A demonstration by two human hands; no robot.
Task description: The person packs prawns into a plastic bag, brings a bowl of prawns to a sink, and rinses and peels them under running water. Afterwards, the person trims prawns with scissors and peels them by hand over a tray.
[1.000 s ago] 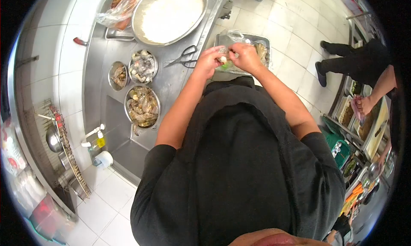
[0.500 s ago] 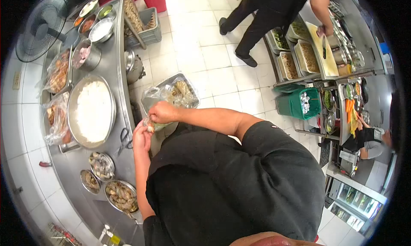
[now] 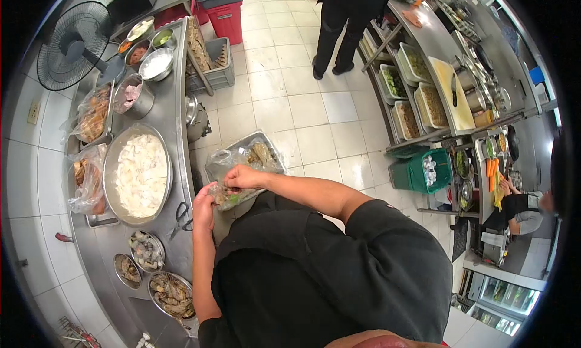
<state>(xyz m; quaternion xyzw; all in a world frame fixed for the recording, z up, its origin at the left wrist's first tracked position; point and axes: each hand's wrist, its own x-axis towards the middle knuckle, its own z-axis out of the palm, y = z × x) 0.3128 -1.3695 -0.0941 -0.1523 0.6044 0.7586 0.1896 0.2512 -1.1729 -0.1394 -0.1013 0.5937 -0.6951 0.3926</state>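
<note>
Both of my hands are at a small clear plastic bag (image 3: 224,199), with something greenish and orange showing through it. My left hand (image 3: 204,207) is closed on the bag's left side. My right hand (image 3: 241,177) pinches its upper edge, fingers bent together. Beneath and beyond them stands a grey tub (image 3: 279,161) holding more clear plastic and a brownish bundle. Left of my hands, black-handled scissors (image 3: 183,213) lie on the steel counter (image 3: 109,248). What is inside the small bag is too blurred to name.
On the counter stand a large bowl of white pieces (image 3: 167,178), a bowl of shrimp-like seafood (image 3: 172,295), smaller bowls and a fan (image 3: 74,48). A green bin (image 3: 417,172) stands right, by shelves. One person (image 3: 342,21) stands ahead; another (image 3: 526,212) works far right.
My hands have moved slightly apart, and more of the plastic bag shows between them. The view has shifted a little. The person ahead has moved left, away from the cutting board.
</note>
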